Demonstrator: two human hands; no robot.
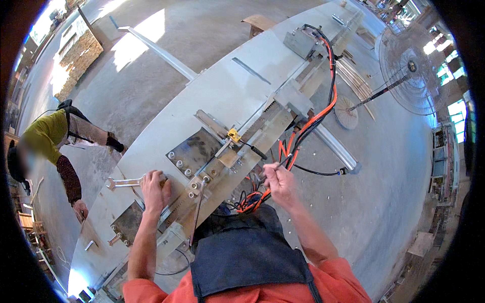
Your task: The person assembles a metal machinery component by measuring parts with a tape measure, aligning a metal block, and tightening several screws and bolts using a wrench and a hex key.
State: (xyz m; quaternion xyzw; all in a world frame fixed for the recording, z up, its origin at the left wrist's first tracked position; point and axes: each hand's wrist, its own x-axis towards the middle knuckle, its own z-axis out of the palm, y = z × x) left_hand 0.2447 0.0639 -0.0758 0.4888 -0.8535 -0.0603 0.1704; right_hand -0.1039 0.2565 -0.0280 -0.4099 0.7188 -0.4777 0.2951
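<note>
My left hand [155,192] is closed around the right end of a silver open-end wrench [124,183], whose jaw points left over the pale machine table [166,121]. My right hand [281,188] has its fingers pinched in front of the rail, beside the orange and black cables [308,126]. A thin dark piece shows at its fingertips, too small to name. Between the hands, a long thin metal rod [197,212] slants down from the bolts by the rail. Farther up, a yellow block [234,135] with a black lead sits on the carriage. Dark bolted plates [194,151] flank the rail.
A co-worker in a yellow-green top [48,134] bends at the table's left edge, one hand near it. To the right stand a large fan [411,65] and a metal cylinder [336,146] jutting from the machine. Small bits lie scattered on the floor.
</note>
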